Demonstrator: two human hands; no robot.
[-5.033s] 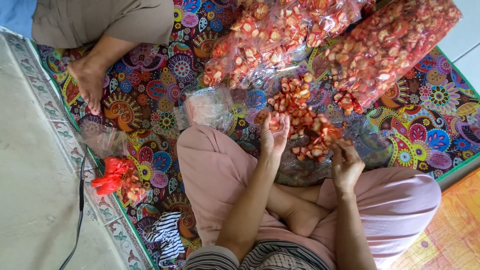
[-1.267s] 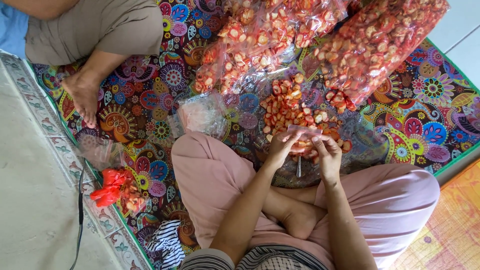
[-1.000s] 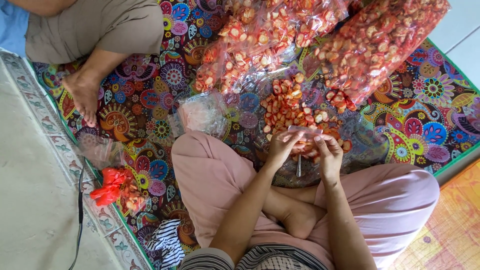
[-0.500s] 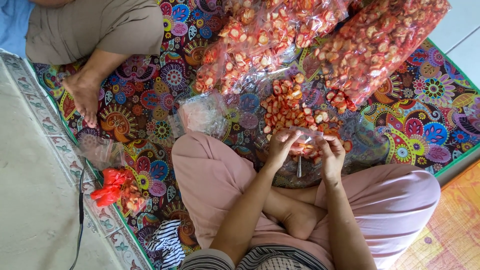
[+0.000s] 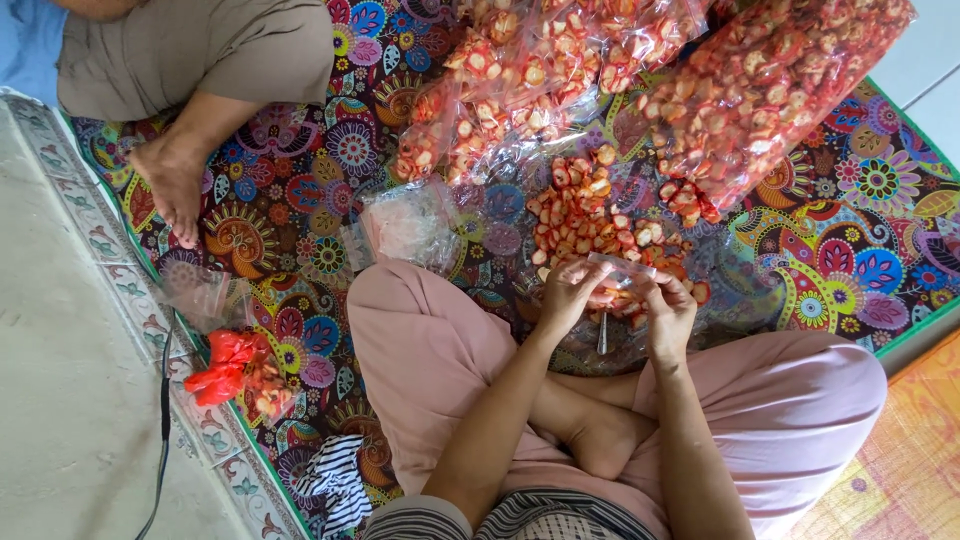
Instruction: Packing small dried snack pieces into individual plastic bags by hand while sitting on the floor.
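Observation:
I sit cross-legged on a colourful patterned mat (image 5: 300, 230). My left hand (image 5: 568, 292) and my right hand (image 5: 668, 308) both grip the mouth of a small clear plastic bag (image 5: 622, 280), holding it between them just over my lap. The bag holds some red and cream snack chips. Right beyond my hands lies a loose pile of the same chips (image 5: 590, 215) on clear plastic sheeting. Large clear bags full of chips (image 5: 770, 90) lie at the far side of the pile.
Another person sits at the upper left, a bare foot (image 5: 175, 180) resting on the mat. A stack of empty clear bags (image 5: 405, 225) lies by my left knee. A red plastic bundle (image 5: 228, 362) and a striped cloth (image 5: 330, 485) lie at the mat's left edge, beside a black cable (image 5: 160, 420).
Five seconds ago my left hand was raised over the chip pile and the right hung lower. Both hands have since come together on the small bag and hold it there.

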